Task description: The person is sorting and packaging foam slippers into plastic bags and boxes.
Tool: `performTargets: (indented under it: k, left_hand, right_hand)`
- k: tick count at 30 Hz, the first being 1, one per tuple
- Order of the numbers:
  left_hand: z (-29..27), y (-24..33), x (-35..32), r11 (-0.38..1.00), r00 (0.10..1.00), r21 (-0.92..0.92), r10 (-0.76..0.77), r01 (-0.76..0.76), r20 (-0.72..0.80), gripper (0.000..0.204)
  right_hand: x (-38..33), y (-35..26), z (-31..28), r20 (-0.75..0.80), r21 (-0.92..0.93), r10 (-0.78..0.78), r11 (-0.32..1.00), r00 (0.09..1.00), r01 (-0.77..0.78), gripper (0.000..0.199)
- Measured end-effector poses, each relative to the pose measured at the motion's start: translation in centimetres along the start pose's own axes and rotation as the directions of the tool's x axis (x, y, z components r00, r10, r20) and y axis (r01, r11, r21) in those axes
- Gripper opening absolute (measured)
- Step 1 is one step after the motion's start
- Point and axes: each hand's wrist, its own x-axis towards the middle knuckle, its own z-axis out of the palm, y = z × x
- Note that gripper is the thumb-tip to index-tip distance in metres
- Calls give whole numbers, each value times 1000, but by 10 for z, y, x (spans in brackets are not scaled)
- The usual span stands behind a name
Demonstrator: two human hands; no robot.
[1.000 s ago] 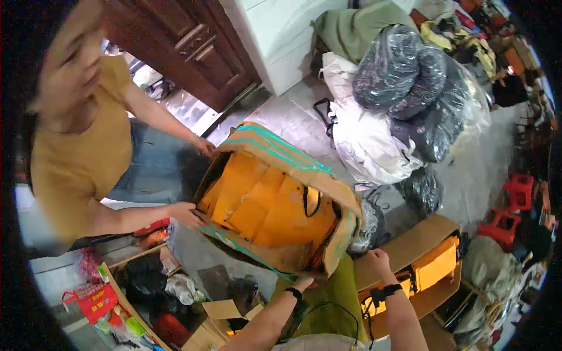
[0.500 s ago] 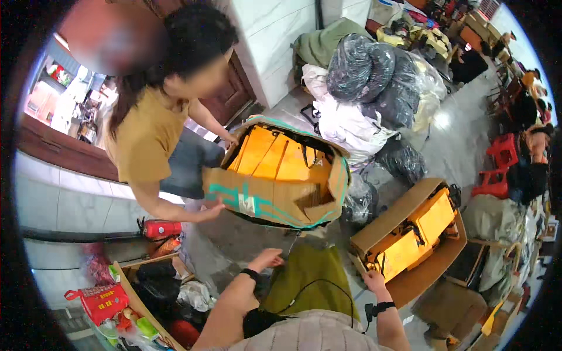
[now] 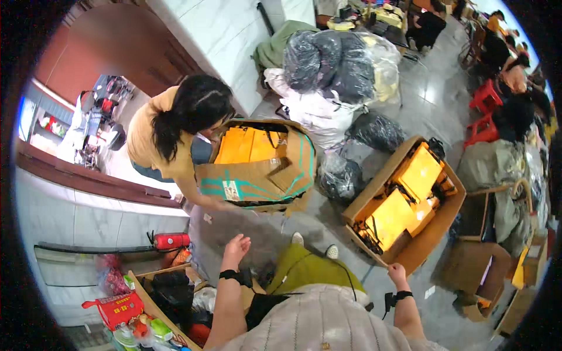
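Reaching the left hand up, fingers loosely spread and empty, toward the brown cardboard box with green tape, just short of touching it. Box tilting in mid-air, open top showing orange-yellow packs, propped from below by the co-worker's hand. Curling the right hand at the near rim of 1 more open brown carton on the floor; pinching it or only resting, impossible to tell. Looking like a handover step: calling for a flat palm under the low edge.
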Motion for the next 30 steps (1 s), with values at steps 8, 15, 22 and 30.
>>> performTargets:
  k: [8, 15, 22, 30]
  left_hand:
    - [38, 20, -42, 994, 994, 28, 110, -110, 9, 39]
    - [78, 2, -40, 984, 984, 100, 133, -145, 121, 44]
    - [67, 7, -71, 973, 987, 172, 141, -152, 71, 49]
    - [30, 43, -59, 923, 929, 150, 366, -355, -52, 46]
  right_hand:
    - [-44, 116, 0, 218, 91, 381, 909, 899, -407, 18]
    - [-48, 91, 9, 145, 291, 270, 908, 952, -302, 23]
    - [-22, 133, 17, 729, 285, 204, 777, 653, -561, 14]
    - [49, 70, 28, 136, 540, -66, 841, 989, -18, 18]
